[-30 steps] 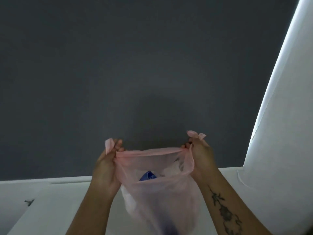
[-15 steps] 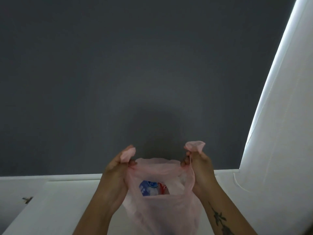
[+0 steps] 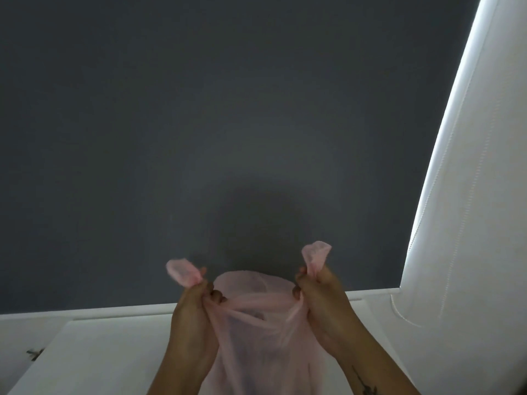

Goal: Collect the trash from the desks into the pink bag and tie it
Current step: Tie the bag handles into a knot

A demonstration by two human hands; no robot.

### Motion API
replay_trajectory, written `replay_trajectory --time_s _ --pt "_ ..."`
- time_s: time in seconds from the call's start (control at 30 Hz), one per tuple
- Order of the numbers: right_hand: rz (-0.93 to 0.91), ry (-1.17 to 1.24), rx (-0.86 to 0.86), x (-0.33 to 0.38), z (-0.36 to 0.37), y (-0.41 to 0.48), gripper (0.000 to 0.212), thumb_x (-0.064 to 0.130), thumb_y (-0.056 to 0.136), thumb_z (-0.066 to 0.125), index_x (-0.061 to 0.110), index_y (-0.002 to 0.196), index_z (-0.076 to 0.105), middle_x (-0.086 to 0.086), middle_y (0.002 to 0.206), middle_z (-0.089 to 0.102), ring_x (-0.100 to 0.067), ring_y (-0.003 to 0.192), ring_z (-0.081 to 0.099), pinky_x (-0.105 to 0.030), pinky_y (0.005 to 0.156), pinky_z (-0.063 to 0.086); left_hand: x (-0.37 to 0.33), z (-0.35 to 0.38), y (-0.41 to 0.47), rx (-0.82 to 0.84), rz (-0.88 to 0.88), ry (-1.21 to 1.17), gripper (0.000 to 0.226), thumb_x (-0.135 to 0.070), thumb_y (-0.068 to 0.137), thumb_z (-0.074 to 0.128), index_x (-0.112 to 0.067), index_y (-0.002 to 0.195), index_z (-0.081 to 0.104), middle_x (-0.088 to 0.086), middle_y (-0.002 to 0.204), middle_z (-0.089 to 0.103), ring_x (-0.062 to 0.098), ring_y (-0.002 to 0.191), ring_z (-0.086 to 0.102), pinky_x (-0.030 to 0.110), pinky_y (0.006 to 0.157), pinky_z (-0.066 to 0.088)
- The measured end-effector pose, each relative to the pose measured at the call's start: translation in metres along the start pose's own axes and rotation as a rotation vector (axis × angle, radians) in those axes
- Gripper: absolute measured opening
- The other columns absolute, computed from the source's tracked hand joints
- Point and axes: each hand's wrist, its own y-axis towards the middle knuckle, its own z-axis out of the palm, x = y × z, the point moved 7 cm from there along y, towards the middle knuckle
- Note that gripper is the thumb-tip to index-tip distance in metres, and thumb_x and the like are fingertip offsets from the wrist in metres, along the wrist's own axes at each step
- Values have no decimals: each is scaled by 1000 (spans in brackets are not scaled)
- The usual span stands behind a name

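A thin pink plastic bag (image 3: 256,346) hangs between both hands in the lower middle of the head view. My left hand (image 3: 194,312) pinches the bag's left top corner, whose tip sticks up past the fingers. My right hand (image 3: 322,303) grips the right top corner, with a pink tip standing up above it. The bag's mouth is drawn nearly closed between the hands. What is inside the bag is hidden by the gathered plastic.
A dark grey wall (image 3: 228,124) fills most of the view behind the bag. A white desk surface (image 3: 99,354) lies below and to the left. A white roller blind (image 3: 470,223) with bright light along its edge hangs at the right.
Both hands have gathered the bag's top corners and pulled the mouth nearly closed. The blue trash seen inside before is now covered.
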Motion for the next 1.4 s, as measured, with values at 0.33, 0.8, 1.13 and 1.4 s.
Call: replay_trajectory --time_s 0.33,0.8,1.13,1.4 --pt "-171 143 -209 8 -23 -1 40 50 97 43 12 96 58 2 56 35 -14 52 34 -31 54 46 -8 0 -1 115 210 350 22 -9 100 46 -9 111 65 7 91 78 28 81 75 31 78 60" --pt "-257 192 -285 4 -20 -10 48 62 92 39 24 108 64 1 57 56 -13 56 55 -38 71 51 8 13 0 27 36 -50 29 -45 95 52 -18 89 63 4 87 72 17 78 68 38 77 51" --pt "-79 70 -152 -3 -7 1 19 31 96 55 22 103 70 6 103 68 -10 93 60 -33 87 48 16 21 1 71 -50 -112 19 -22 97 44 -9 104 55 -3 56 31 9 39 25 21 40 27" --pt "79 415 -195 -3 -15 12 25 29 99 51 16 78 52 3 53 38 -10 43 40 -27 45 45 15 31 9 133 -83 -68 19 -26 100 49 -11 98 62 0 63 50 7 41 37 17 40 37"
